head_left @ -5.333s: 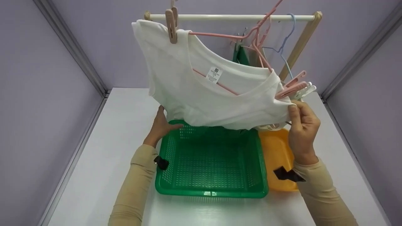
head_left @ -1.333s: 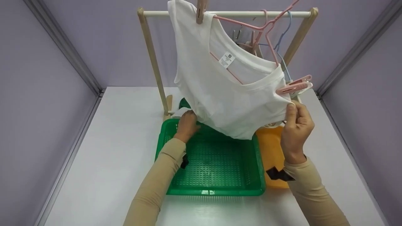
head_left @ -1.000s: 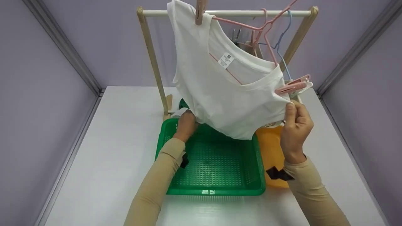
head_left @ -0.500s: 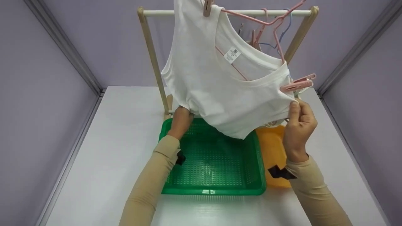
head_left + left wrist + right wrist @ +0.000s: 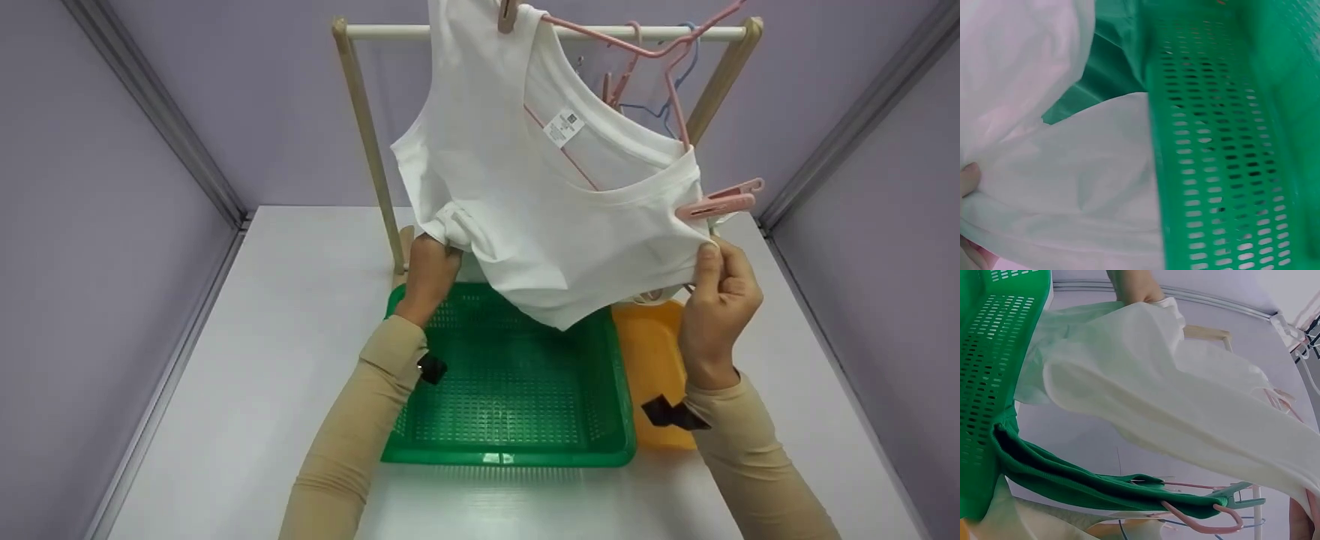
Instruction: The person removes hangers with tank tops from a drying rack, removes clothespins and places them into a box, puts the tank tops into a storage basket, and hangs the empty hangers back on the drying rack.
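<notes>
A white T-shirt hangs tilted on a pink hanger over the wooden rack's rail. My left hand grips a bunched fold at the shirt's lower left edge, above the back rim of the green basket. My right hand pinches the shirt's right edge just under a pink clothes peg. The left wrist view shows white fabric beside the basket wall. In the right wrist view the shirt stretches above a green garment.
An orange tub stands right of the basket on the white table. The rack's left post rises behind my left hand. More pink and blue hangers hang at the rail's right end. Purple walls close in on both sides.
My left hand has risen from the basket's back rim, lifting the bunched fabric. The shirt and hanger have swung slightly up and right. My right hand keeps its pinch.
</notes>
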